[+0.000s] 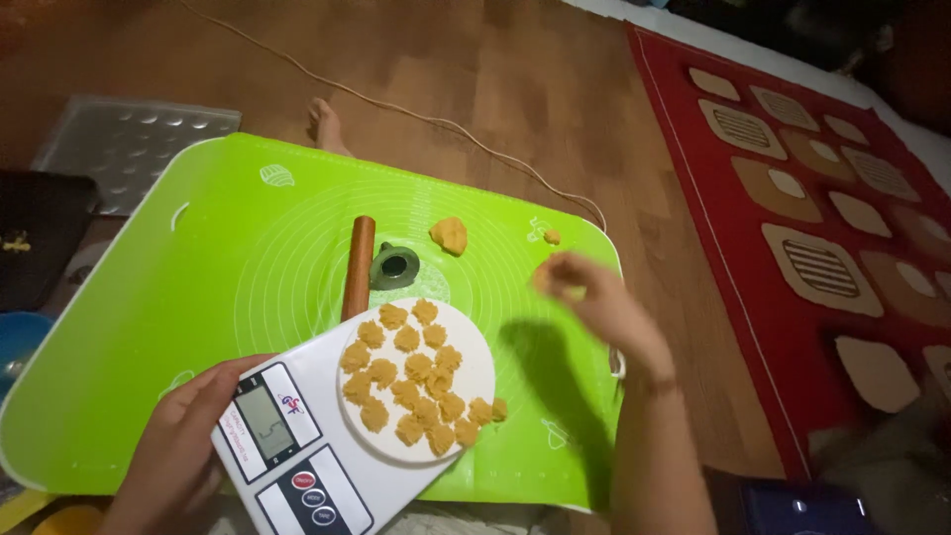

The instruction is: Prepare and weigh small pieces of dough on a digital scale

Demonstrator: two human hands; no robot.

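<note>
Dough pieces (416,381) lie heaped on the white kitchen scale (327,436) at six o'clock on the green mat (149,327); the left hand (173,446) steadies its display end; the blurred right hand (594,302), grip pinching a small piece, should set it down gently.

A white kitchen scale (327,436) sits tilted at the lower centre of the frame, overlapping the near edge of the green mat. Its rectangular grey display screen (265,422) lies on the scale's left part, framed in black, with a small coloured logo label (291,402) just to its upper right. Below the screen, toward the bottom edge, a dark panel carries three oval buttons (311,496), one red and two dark. At the lower right corner of the frame a dark, bluish phone screen (797,505) lies flat.
</note>
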